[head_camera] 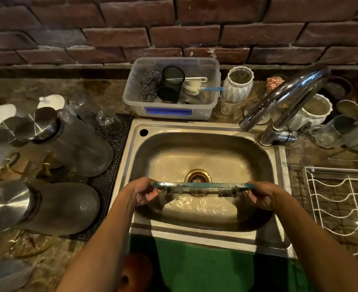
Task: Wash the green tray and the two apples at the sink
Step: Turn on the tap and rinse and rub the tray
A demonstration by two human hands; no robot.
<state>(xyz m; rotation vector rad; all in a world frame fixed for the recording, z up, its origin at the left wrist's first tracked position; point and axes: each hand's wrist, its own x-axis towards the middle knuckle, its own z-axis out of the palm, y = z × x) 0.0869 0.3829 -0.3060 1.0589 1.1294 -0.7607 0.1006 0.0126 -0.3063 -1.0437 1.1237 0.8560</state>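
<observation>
I hold the green tray [202, 185] edge-on and upright over the steel sink [201, 157], above the drain. My left hand [141, 191] grips its left end and my right hand [262, 193] grips its right end. The tray looks wet, with small feet showing along its lower side. Water ripples on the sink floor below it. No apples are in view. The chrome tap [279, 102] arches over the sink's back right corner, and no stream shows at its spout.
A clear plastic tub [171, 111] with scourers, a black mesh cup and brushes stands behind the sink. Large jars with steel lids [68, 144] and glasses crowd the left mat. A white wire rack [342, 203] lies right. White ribbed vases [238, 87] stand by the tap.
</observation>
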